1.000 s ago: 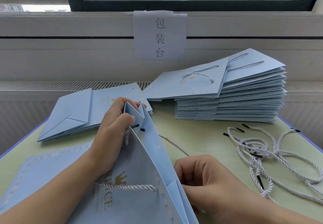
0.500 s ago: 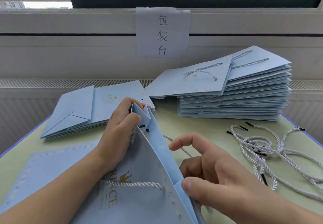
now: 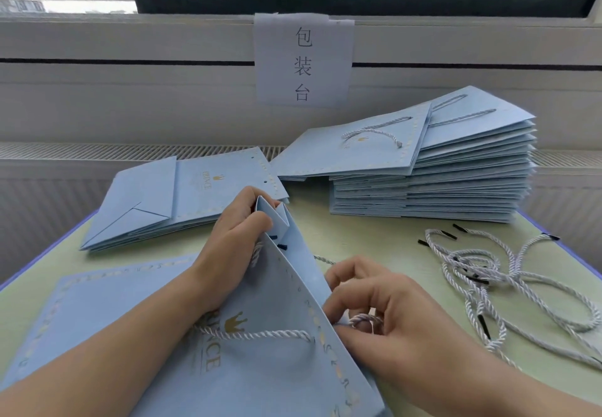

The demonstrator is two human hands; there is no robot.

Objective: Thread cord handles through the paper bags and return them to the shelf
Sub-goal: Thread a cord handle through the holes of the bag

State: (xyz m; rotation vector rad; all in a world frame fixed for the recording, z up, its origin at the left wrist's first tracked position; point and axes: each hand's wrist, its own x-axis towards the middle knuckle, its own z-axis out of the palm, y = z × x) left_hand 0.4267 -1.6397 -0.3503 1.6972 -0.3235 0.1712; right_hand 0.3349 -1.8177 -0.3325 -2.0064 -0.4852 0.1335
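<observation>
Head view: we hold the light-blue paper bag (image 3: 260, 351) at six o'clock, left hand (image 3: 234, 247) gripping its top fold, right hand (image 3: 384, 319) pinching the cord handle (image 3: 365, 320). One handle is threaded. Finished stack (image 3: 423, 182) at one o'clock; unthreaded bags (image 3: 169, 201) at eleven; loose cords (image 3: 508, 280) at three.

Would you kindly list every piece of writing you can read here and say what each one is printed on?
"包装台": black characters, top to bottom, on the white paper sign taped below the window.
"...NCE": gold letters under a crown on the held bag; the left forearm covers the first letters.
Gold print with a crown on the top bag of the left pile: too small to read.
Gold print on the right stack's top bag: too small to read.
</observation>
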